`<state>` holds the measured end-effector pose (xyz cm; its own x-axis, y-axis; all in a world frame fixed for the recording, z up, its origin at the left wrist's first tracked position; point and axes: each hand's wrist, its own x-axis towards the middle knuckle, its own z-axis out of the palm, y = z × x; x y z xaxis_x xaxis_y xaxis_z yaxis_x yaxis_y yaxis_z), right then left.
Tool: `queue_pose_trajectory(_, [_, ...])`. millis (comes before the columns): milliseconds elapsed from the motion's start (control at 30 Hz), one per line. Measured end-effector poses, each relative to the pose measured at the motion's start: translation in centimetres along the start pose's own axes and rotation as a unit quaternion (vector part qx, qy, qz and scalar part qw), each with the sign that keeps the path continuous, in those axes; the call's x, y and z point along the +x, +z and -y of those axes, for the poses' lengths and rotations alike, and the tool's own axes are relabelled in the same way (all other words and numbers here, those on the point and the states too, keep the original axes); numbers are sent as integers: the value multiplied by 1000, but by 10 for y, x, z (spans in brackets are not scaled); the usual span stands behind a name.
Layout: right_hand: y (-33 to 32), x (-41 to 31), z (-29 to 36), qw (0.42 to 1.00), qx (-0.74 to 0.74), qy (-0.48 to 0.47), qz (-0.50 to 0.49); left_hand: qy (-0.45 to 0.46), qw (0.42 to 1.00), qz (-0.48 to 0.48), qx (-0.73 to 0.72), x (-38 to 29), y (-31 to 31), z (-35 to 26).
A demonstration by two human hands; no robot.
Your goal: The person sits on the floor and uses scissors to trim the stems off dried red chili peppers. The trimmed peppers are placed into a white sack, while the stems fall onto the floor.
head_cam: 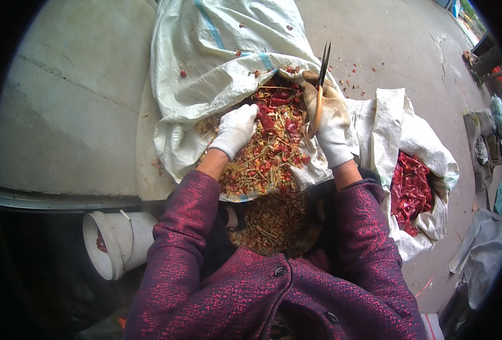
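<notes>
A white woven plastic sack (191, 85) lies before me with its mouth towards me, and dried red chilli peppers (281, 97) with stems, seeds and scraps spill from it. My left hand (239, 125), in a white knit glove, has its fingers curled at a dried red chilli (266, 120) at the sack's mouth. In a stained, tan-palmed glove, my right hand (329, 106) holds orange-handled scissors (319, 102), their dark blades pointing away from me. Its fingertips are near the chillies at the sack's right edge; whether they touch any is unclear.
To the right stands an open white sack (442, 170) holding red chillies (410, 187). A white bucket (136, 238) lies tipped at the lower left, with something red inside. Stems and scraps (272, 225) cover the ground between my feet. Grey plastic sheeting (480, 255) lies at the far right.
</notes>
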<state>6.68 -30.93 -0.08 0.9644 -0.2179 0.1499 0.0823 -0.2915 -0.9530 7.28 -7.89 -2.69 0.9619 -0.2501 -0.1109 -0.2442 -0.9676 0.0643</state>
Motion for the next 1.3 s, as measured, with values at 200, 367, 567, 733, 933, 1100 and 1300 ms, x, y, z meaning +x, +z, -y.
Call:
queue_pose_trajectory(200, [7, -1, -4, 999, 38, 22, 9, 52, 993, -44, -95, 17, 8, -24])
queue_pose_trajectory(367, [7, -1, -3, 999, -2, 32, 10, 21, 999, 27, -5, 21, 27, -74])
queue_pose_trajectory(567, [4, 1, -1, 997, 77, 30, 9, 2, 985, -58, -165, 31, 26, -44])
queue_pose_trajectory(733, [4, -4, 2, 997, 73, 2, 8, -15, 994, -38, -105, 27, 25, -29])
queue_pose_trajectory(933, [5, -2, 4, 998, 43, 34, 23, 38, 999, 33, 10, 23, 49, -81])
queue_pose_trajectory(1100, [5, 2, 2, 998, 17, 49, 26, 38, 981, -5, -190, 36, 28, -47])
queue_pose_trajectory(1300, [5, -1, -1, 998, 49, 27, 15, -23, 993, -74, -85, 23, -17, 30])
